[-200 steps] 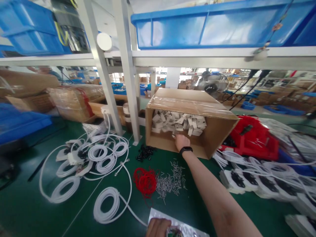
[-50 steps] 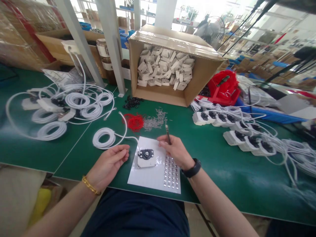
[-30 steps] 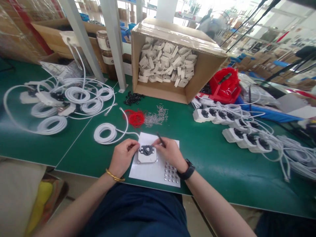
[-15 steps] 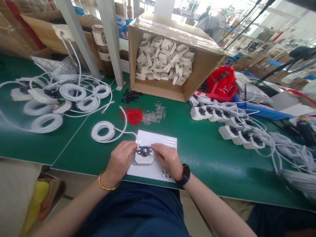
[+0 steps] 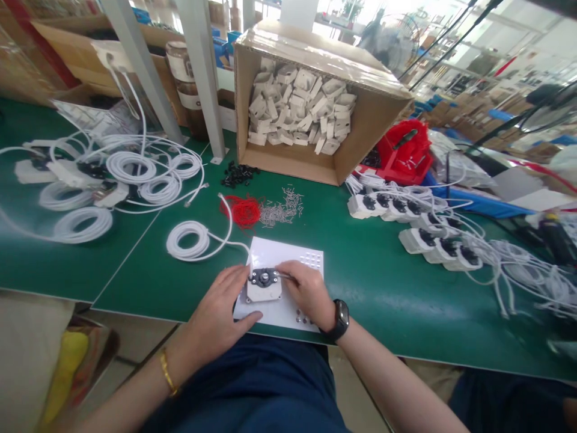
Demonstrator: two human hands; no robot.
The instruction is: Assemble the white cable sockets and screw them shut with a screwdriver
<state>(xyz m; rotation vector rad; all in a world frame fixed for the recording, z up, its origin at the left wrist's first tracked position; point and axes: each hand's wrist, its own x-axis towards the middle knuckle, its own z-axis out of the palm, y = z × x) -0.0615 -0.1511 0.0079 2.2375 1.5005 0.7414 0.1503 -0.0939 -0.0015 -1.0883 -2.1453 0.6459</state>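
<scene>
A white plastic housing (image 5: 264,292) with a black bracket and a round silver part on top lies on a white sheet (image 5: 256,313). Its white cable runs to a coil (image 5: 188,241) on the left. My left hand (image 5: 220,313) is open, thumb spread towards me, fingertips at the housing's left side by the cable. My right hand (image 5: 308,291) is closed on a slim metal tool (image 5: 285,276), its visible end at the bracket's right side. The tool's kind is not clear, and most of it is hidden by the fingers. Clear round stick-on pads (image 5: 311,258) show on the sheet.
Small screws (image 5: 280,213), red bands (image 5: 243,211) and black pieces (image 5: 238,174) lie beyond the sheet. Behind them stands a cardboard box (image 5: 293,165) of white covers. Finished-looking housings (image 5: 417,240) with cables line the right; tangled cables (image 5: 130,165) lie left, beside metal posts (image 5: 198,72).
My right hand has come back from the box and moved with the tool to the housing. My left hand closed near the housing's left side, then opened, its thumb swinging towards me.
</scene>
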